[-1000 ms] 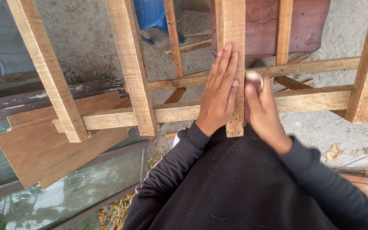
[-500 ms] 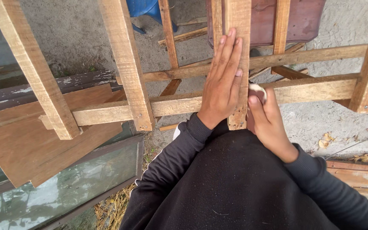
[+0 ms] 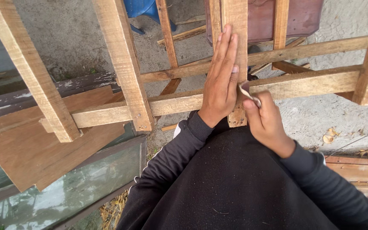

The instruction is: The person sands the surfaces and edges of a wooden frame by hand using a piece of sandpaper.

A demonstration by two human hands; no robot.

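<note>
Lower now, right hand (image 3: 265, 121) pinches sandpaper (image 3: 247, 90) against the upright slat (image 3: 236, 51); left hand (image 3: 221, 81) lies flat, risking splinters.

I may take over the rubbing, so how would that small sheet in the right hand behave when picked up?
The sheet is probably floppy: it curls over the right hand's fingers against the upright slat. It looks thin, so likely very light. It may crease or tear easily. The left hand lies flat on the slat.
</note>
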